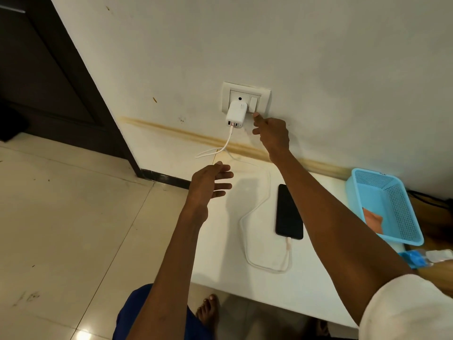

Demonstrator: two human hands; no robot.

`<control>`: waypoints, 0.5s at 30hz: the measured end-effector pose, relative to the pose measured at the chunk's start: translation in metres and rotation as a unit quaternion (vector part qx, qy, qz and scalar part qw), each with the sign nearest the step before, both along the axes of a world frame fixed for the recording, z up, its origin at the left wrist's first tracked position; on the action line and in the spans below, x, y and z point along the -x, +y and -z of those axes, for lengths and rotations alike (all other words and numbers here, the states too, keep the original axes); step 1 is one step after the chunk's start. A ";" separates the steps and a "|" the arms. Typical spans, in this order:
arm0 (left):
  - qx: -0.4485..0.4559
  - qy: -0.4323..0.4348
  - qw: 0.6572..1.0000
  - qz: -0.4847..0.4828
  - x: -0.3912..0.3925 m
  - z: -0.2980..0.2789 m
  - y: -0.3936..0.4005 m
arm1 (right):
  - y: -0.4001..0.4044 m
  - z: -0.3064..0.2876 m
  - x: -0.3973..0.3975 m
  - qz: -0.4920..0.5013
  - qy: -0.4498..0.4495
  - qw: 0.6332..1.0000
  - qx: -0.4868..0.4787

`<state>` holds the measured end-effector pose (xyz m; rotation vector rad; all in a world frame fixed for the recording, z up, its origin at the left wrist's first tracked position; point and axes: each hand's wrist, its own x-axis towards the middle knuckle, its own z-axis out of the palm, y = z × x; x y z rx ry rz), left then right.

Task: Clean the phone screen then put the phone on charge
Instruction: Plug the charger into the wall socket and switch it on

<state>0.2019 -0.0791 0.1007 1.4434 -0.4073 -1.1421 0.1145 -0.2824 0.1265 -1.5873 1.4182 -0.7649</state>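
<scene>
2 bare hands reach toward the wall above a white desk [220, 253]. The right hand [270, 131] stretches to the wall socket plate [246, 98], its forefinger extended with the tip on the lower edge of the white switch [254, 104], the other fingers curled loosely and holding nothing. The left hand [208, 184] hovers over the desk's near-left corner with fingers spread and relaxed, its grip open and touching nothing. A white charger [236, 115] sits plugged into the socket just left of the switch. Its white cable [247, 217] drops from the charger, loops across the desk and meets the near end of the black phone [288, 213], which lies flat, screen up and dark, between the 2 forearms. A blue mesh basket [392, 204] stands on the desk to the right, with an orange cloth [372, 218] inside it.
</scene>
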 end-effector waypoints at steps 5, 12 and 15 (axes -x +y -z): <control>-0.010 -0.008 1.000 -0.009 0.004 0.002 -0.003 | -0.009 -0.003 -0.004 -0.007 0.148 0.988 0.049; -0.019 -0.028 0.999 0.000 0.012 0.002 -0.005 | -0.014 -0.004 -0.006 0.011 0.194 0.978 0.071; -0.031 -0.037 0.999 0.006 0.016 0.002 -0.008 | -0.017 -0.003 0.001 -0.018 0.168 0.983 0.072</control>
